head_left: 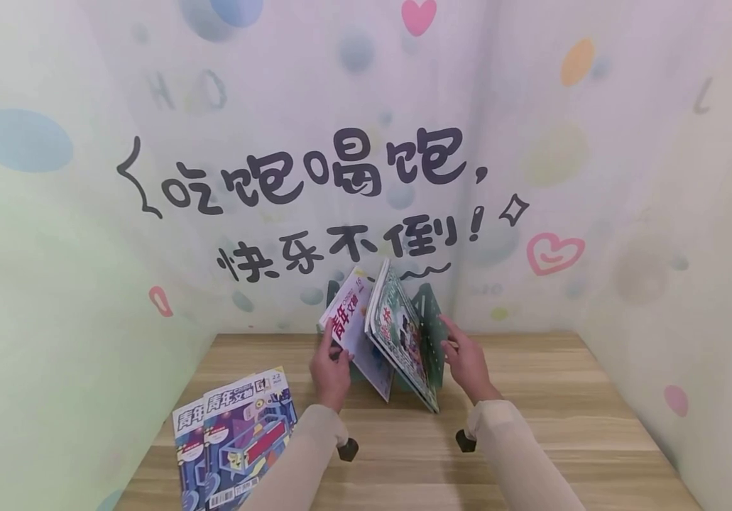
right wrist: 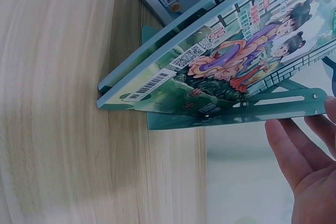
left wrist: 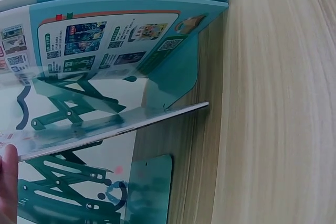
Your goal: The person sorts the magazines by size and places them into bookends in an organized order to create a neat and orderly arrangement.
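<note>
My left hand (head_left: 331,372) grips the left edge of a white magazine (head_left: 366,355) that leans in a green expanding bookend (head_left: 431,333). In the left wrist view a fingertip (left wrist: 9,177) lies at the edge of this thin magazine (left wrist: 105,130). To its right, two thicker magazines (head_left: 404,341) lean together, tilted, with illustrated covers; the right wrist view shows their lower corners on the table. My right hand (head_left: 468,365) holds the bookend's right end panel by its outer edge, fingers along the outside of the panel (right wrist: 184,120).
Two overlapping magazines (head_left: 244,440) lie flat at the left front of the wooden table (head_left: 532,426). Behind the bookend hangs a pale curtain (head_left: 340,92) with dark lettering and coloured spots; similar cloth closes both sides.
</note>
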Motion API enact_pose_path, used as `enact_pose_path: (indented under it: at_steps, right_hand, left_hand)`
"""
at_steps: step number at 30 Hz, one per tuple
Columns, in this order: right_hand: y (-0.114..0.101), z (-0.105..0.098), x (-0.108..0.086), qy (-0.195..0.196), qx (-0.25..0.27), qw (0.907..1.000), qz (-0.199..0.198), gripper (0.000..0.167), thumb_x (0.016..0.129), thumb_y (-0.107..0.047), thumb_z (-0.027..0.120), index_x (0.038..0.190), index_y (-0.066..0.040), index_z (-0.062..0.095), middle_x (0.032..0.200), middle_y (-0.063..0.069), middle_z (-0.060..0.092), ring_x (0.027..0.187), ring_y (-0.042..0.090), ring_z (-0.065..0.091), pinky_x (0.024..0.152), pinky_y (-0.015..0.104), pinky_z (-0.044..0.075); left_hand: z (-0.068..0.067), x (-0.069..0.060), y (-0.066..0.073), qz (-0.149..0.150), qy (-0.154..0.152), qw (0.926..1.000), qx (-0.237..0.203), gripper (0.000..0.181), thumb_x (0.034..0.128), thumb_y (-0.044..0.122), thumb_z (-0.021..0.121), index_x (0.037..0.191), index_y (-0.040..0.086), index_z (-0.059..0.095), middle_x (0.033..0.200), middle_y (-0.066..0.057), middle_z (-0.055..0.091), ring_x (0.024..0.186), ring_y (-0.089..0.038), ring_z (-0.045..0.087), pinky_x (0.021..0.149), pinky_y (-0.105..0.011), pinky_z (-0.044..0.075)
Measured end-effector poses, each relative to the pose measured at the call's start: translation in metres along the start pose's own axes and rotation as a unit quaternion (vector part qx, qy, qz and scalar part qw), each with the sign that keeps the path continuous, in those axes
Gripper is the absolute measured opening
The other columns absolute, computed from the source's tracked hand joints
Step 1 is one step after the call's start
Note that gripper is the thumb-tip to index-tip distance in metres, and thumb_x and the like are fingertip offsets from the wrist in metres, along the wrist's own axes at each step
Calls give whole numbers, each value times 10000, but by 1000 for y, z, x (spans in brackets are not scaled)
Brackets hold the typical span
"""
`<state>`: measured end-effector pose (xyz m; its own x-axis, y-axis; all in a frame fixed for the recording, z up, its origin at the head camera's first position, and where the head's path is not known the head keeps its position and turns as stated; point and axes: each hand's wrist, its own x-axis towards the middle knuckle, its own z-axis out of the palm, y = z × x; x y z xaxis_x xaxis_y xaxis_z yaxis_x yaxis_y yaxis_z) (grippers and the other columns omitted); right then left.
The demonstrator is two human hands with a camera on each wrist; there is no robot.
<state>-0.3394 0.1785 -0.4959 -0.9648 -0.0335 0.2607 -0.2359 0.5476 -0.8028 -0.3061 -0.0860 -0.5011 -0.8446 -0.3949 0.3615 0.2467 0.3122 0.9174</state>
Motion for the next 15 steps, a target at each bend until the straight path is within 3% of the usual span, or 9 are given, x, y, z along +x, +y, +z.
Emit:
enact_pose_path:
  at_steps: [8,15]
  right_hand:
    - [-1,0,0,-40,30,10000,21,563,997,-70,535,1498,-280,387,1298,266,559,1064,387,635,787,428,581]
    - [-2,0,0,-63,27,10000,39,557,1000,-83,536,1499,-281,385,1304,267,555,1072,393,630,794,438,577]
  left_hand:
    - [1,2,4,-71,-172,9993,309,818,881,-71,629,1500,373,331,1336,-102,561,945,-191,618,715,-238,572]
    - [-1,5,4,132,-284,9978,582,804,879,-60,639,1502,355,345,1323,-97,569,932,-192,622,697,-248,574]
